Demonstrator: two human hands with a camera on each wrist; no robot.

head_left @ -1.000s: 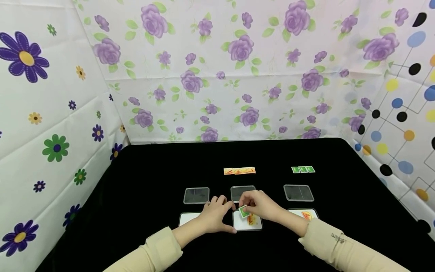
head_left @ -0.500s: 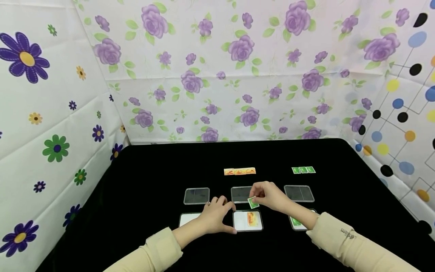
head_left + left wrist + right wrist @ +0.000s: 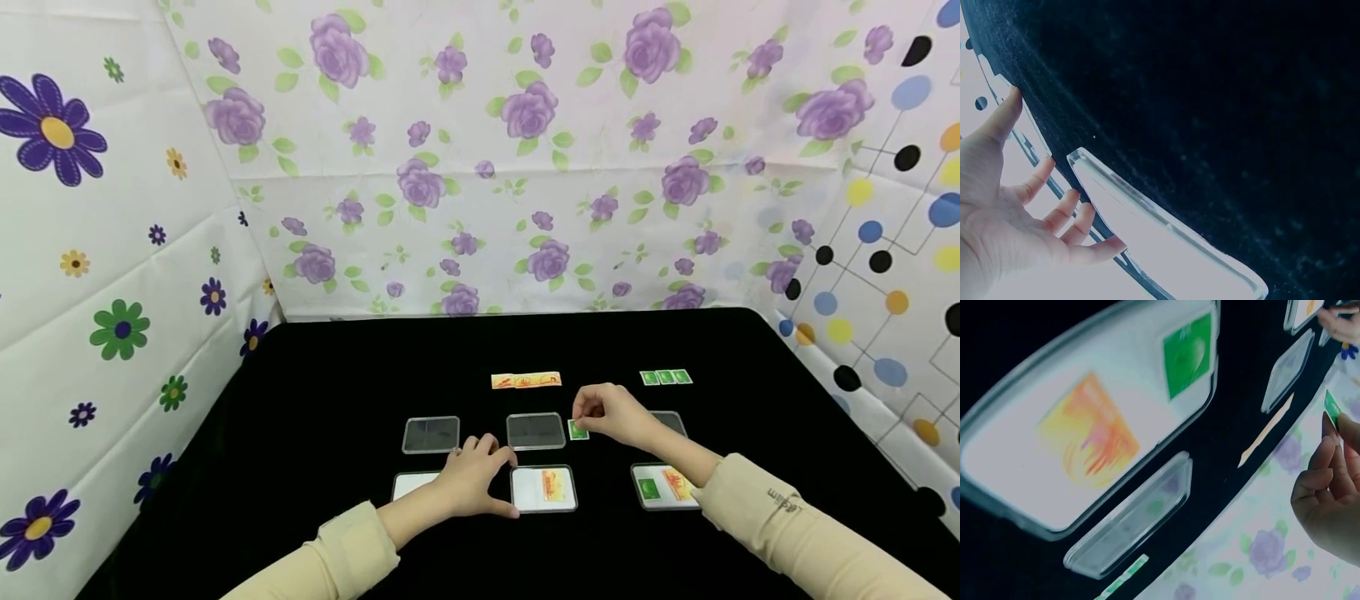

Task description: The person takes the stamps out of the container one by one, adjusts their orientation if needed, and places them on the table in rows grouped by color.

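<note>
My right hand (image 3: 617, 413) pinches a small green card (image 3: 577, 430) between thumb and fingers, just right of the middle clear lid (image 3: 536, 432). The right wrist view shows the same green card (image 3: 1332, 407) edge-on at the fingertips. My left hand (image 3: 474, 479) lies with fingers spread at the left side of the middle white-lined case (image 3: 528, 493). Thumb and index tips touch this case's edge in the left wrist view. An orange card (image 3: 553, 485) lies in its right half. The right case (image 3: 660, 504) holds a green card (image 3: 648, 489) and an orange card (image 3: 678, 483).
A left white-lined case (image 3: 411, 481) is partly hidden by my left hand. Behind stand a left clear lid (image 3: 431, 435) and a right one (image 3: 671, 420), partly covered. Farther back lie a row of orange cards (image 3: 527, 381) and a row of green cards (image 3: 666, 377). Patterned cloth walls surround the black table.
My right hand has carried the green card from over the middle case, up and to the right, beside the middle lid. The left hand has stayed in place.
</note>
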